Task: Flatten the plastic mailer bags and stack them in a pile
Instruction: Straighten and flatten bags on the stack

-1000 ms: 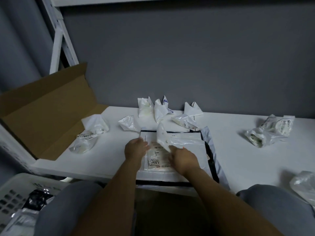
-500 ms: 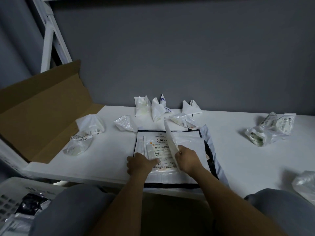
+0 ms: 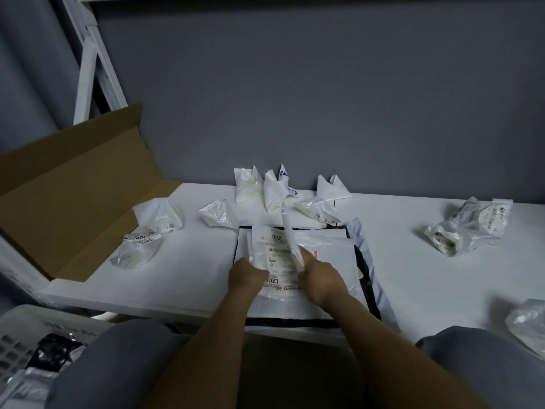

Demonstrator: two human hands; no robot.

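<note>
While the right hand (image 3: 323,280) pinches its raised flap (image 3: 288,231) between thumb and fingers, the top mailer bag (image 3: 278,262) lies label-up on the pile (image 3: 330,252) at the near middle of the white surface (image 3: 413,276). The flap stands upright as a narrow strip that curves toward the far side. The left hand (image 3: 247,276) rests on the bag's near left corner. Its fingers are bent under the back of the hand, so it cannot be determined whether they grip or only press.

One second ago the same plastic was bunched up loosely between the hands and the left hand sat farther up the pile. Half a second ago the flap was already upright, and both hands are almost unchanged since then.

The upper label reads "3010", upside down. The lower label shows large digits that appear to read "3021". A black mailer (image 3: 364,270) lies under the pile.

Crumpled bags sit at the back (image 3: 272,193), to the left (image 3: 160,214) and to the right (image 3: 469,228). One left-hand bag (image 3: 138,252) carries a label starting "402". Blue print on a back bag is not legible. An open cardboard box (image 3: 73,187) stands at the left.
</note>
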